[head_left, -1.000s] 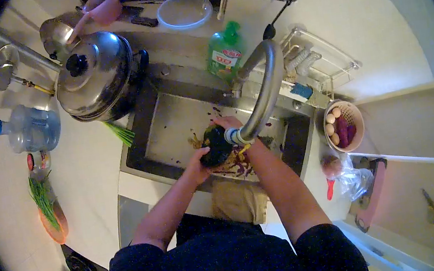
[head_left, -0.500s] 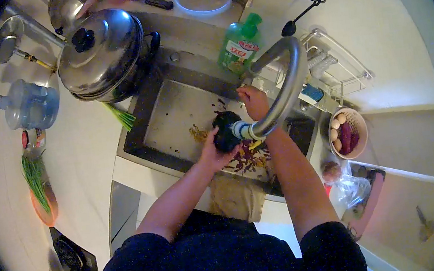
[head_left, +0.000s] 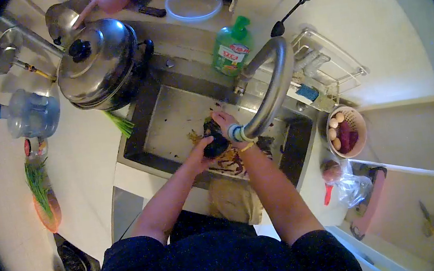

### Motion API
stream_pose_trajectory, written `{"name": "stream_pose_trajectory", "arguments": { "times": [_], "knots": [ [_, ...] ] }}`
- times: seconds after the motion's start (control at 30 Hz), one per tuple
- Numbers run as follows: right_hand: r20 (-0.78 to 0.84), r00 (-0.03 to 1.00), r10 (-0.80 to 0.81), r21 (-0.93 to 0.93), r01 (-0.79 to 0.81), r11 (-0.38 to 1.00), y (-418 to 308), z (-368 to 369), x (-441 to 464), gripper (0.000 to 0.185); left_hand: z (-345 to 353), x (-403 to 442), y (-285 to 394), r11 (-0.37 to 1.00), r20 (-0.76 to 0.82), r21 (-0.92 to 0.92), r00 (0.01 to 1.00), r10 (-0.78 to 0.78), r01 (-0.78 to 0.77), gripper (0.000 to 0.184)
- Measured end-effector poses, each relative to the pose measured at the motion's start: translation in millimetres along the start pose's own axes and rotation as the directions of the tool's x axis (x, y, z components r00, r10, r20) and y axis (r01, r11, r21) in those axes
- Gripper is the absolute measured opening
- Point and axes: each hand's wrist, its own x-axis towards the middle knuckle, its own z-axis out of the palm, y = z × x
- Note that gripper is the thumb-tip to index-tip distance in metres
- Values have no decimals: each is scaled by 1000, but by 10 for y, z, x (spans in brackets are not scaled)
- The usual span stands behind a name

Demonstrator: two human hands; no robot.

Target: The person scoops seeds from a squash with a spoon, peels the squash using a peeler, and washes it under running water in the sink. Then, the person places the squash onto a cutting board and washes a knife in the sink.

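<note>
My left hand [head_left: 198, 156] is wrapped around the near left side of a dark rounded object [head_left: 216, 145] low over the sink [head_left: 143, 125]. Its exact kind is hard to make out. My right hand [head_left: 228, 123] closes on the far right side of the same object, its fingers partly hidden. Reddish-purple and yellowish peelings [head_left: 231, 166] lie on the sink floor beneath and beside my hands. The curved faucet [head_left: 281, 85] arches over my right wrist, its round end covering part of that hand.
A lidded steel pot [head_left: 96, 63] stands left of the sink, with green stalks [head_left: 119, 124] beside it. A green soap bottle [head_left: 231, 48] and a wire rack [head_left: 326, 64] are behind the sink. At right sits a basket [head_left: 357, 119] holding eggs and purple roots.
My right hand has come down and left from beside the faucet onto the dark object. The object and my left hand have shifted slightly left and nearer me. The view has also shifted slightly.
</note>
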Motion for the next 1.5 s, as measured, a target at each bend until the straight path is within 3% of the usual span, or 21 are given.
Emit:
{"name": "stream_pose_trajectory", "arguments": {
  "times": [0.1,0.17,0.23,0.27,0.33,0.4,0.5,0.63,0.67,0.73,0.8,0.9,0.97,1.0,1.1,1.17,1.2,1.3,1.37,1.43,1.5],
  "knots": [
    [208,978,3,520,-113,846,296,62,-10,36,-116,-105,102,986,189,-145,980,-54,82,48],
    [288,957,20,769,-244,592,244,15,-47,34,20,-147,155,984,173,-157,983,-56,84,47],
    [192,980,52,939,-199,281,251,-22,-367,35,328,-246,109,981,114,-176,992,-62,82,45],
    [249,947,205,960,-269,77,357,-125,-426,34,517,-271,77,981,63,-184,996,-57,68,44],
    [29,962,271,954,-108,281,409,-156,-607,34,437,180,-323,981,-47,-187,997,-61,51,44],
    [-227,912,340,858,22,514,198,-77,-814,35,831,118,-173,926,2,-378,1000,-17,16,43],
    [-487,866,114,245,10,969,371,120,-956,44,1061,161,1,898,56,-439,998,16,10,40],
    [-391,850,352,441,-163,883,15,-168,-1010,37,917,366,70,939,80,-326,993,-85,106,35],
    [-361,863,354,636,-50,770,134,-201,-945,34,902,364,76,938,66,-332,994,-83,100,35],
    [-381,885,266,344,-132,930,-216,-353,-1007,30,884,262,120,930,81,-355,994,-74,98,36],
    [-210,893,397,663,-169,730,-242,-453,-960,35,758,-3,177,916,135,-387,989,-55,104,38],
    [-108,929,353,741,-162,652,-191,-443,-919,22,214,-48,6,971,158,-224,986,-50,85,46],
    [-100,991,91,189,-71,979,-220,-438,-909,27,25,-118,-13,897,259,-387,959,-114,211,49],
    [-32,999,-28,-126,24,992,-254,-422,-914,29,10,-182,19,844,313,-461,940,-137,276,51],
    [-129,963,237,553,-128,823,-410,-111,-690,34,217,-182,120,807,278,-529,952,-127,262,52],
    [-98,954,284,725,-127,677,-462,-117,-541,37,325,-96,224,750,454,-551,885,-98,366,54],
    [-74,969,234,714,-112,691,-474,-179,-464,38,371,-73,258,720,538,-554,840,-75,419,54],
    [117,984,132,610,-176,773,-438,-238,-346,40,354,-225,288,809,494,-474,865,-83,349,57],
    [139,972,188,520,-233,822,-393,-209,-307,38,279,-314,188,776,522,-492,847,-100,394,58],
    [11,941,338,449,-307,839,-359,-68,-413,37,229,-324,141,769,552,-462,822,-139,441,57],
    [-94,953,289,629,-168,759,-198,-53,-617,37,198,-229,130,787,587,-385,786,-195,483,54]
  ]
}}
